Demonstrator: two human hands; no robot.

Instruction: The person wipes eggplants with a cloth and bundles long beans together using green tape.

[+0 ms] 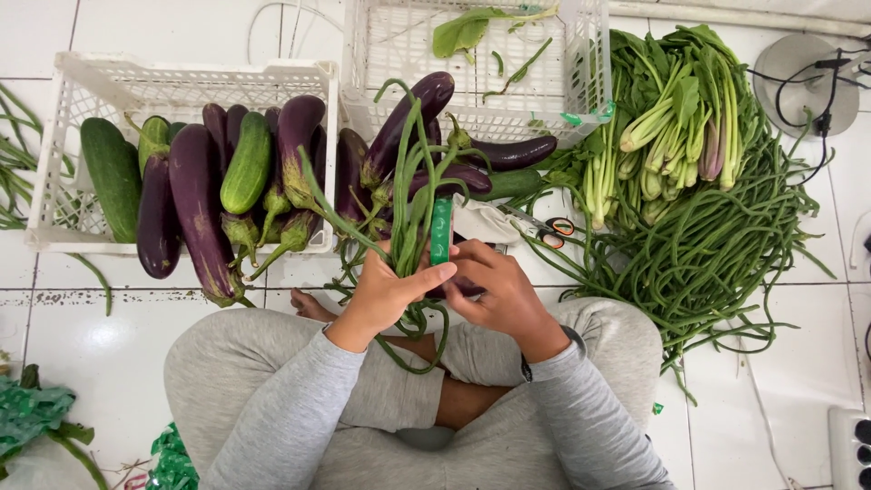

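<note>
Left hand [386, 292] clenched around a bundle of long beans [410, 195] over the lap, right hand [499, 292] pinching green tape [441, 231] against it (loose wrap likely slipping, spilling beans near the eggplants [195, 204]).

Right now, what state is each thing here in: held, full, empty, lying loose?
Bean bundle: upright, held in left hand.
Green tape: being wrapped on the bundle; right hand beside it.
Left crate: loaded with eggplants and cucumbers.
Back crate: nearly empty, a few leaves.
Loose beans: heaped on floor.
Scissors: lying on floor.
</note>
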